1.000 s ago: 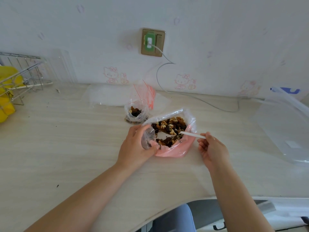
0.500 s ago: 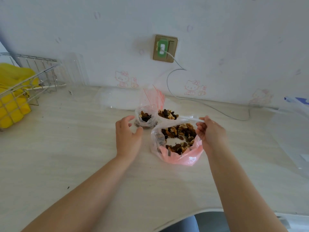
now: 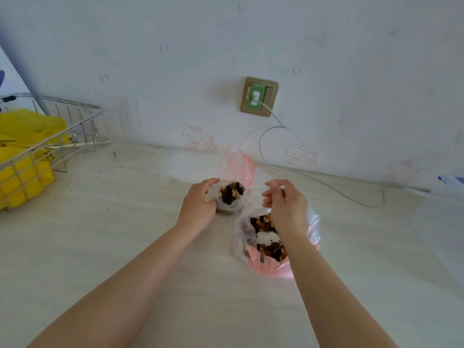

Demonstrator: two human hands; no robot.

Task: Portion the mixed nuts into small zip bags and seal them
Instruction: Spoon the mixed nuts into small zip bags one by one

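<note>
Pale surface (image 3: 100,247) under us: our left hand (image 3: 198,207) cups small zip bag (image 3: 229,197); right hand (image 3: 283,204) pinches white spoon (image 3: 258,188) above nut bag (image 3: 271,247).

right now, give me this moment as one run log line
step: spooning nuts | left hand: holds small zip bag open | right hand: white spoon over it | big nut bag: open

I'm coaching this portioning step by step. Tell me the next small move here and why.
Probably tip the white spoon so its load drops into the small bag. The right hand holds the spoon at that bag's open mouth, the left hand steadies the bag, and the big nut bag sits open beside it for another scoop.
</note>
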